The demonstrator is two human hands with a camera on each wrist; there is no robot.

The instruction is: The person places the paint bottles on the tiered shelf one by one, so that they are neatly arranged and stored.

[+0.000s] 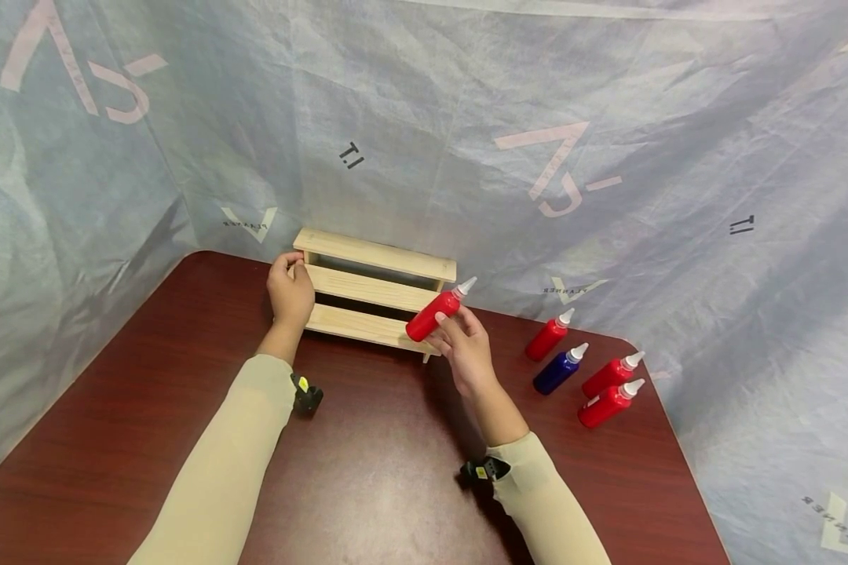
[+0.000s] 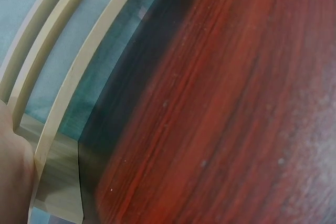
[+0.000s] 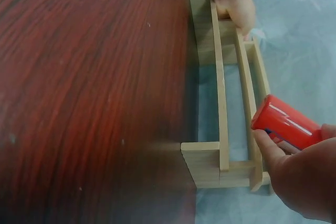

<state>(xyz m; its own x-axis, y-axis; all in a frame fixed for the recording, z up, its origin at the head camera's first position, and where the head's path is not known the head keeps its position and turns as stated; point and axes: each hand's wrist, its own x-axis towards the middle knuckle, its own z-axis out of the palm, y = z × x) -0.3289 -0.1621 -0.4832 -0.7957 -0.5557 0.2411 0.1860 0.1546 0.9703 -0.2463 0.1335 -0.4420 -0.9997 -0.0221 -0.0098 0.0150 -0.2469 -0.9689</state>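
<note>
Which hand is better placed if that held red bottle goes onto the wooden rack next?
Right, I'd judge: the right hand grips the red bottle near the right end of the wooden rack, while the left hand holds the rack's left end.

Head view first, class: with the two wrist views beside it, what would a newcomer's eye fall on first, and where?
Probably the bright red bottle in the right hand, near the right end of a pale wooden rack. Next, three more red bottles and a blue bottle on the table, right of that hand.
</note>
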